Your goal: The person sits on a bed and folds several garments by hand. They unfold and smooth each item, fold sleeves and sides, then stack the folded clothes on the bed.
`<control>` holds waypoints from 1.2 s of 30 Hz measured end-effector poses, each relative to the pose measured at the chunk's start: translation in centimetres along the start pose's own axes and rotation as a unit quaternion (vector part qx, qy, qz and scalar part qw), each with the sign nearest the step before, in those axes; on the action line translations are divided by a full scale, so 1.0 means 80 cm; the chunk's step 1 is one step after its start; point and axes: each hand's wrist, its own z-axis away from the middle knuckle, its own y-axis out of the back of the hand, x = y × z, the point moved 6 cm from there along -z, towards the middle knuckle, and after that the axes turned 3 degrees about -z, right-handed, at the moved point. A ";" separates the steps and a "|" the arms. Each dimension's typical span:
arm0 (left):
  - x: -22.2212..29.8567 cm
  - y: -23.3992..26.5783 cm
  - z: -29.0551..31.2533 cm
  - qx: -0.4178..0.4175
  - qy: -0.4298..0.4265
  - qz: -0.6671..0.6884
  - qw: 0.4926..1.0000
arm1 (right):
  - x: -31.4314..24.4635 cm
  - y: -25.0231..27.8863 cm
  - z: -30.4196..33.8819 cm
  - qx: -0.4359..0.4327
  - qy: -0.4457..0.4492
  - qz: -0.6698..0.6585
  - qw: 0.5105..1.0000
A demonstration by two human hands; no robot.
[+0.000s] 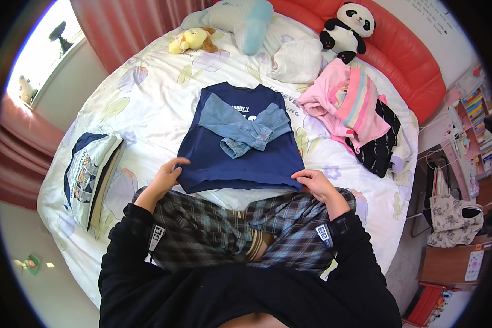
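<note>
A navy sweatshirt lies flat on the bed in front of me, its neck pointing away. Its light-blue denim sleeves are folded inward across the chest, one over the other. At the hem's left corner is my left hand, with thumb and fingers apart beside the fabric edge. My right hand pinches the hem's right corner; some of its fingertips are hidden. Both wrists wear dark bands with pale tags.
Folded clothes are stacked on the left. A loose heap of pink clothes and a black garment lies at right. Beyond are a whitish garment, a yellow plush toy, a pale-blue cushion and a panda plush.
</note>
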 end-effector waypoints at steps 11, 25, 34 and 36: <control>0.068 -0.015 0.088 0.088 -0.374 -0.309 0.870 | -0.046 -0.016 0.080 -0.007 0.234 0.004 0.972; 0.062 0.014 0.103 -0.046 -0.247 -0.365 0.897 | -0.054 0.000 0.124 -0.056 0.289 0.368 0.882; 0.051 0.029 0.013 -0.016 -0.195 -0.257 0.946 | -0.069 0.011 0.051 -0.011 0.207 0.262 0.943; 0.044 0.044 -0.031 0.004 -0.113 -0.246 0.963 | -0.088 0.023 0.025 0.032 0.249 0.257 0.933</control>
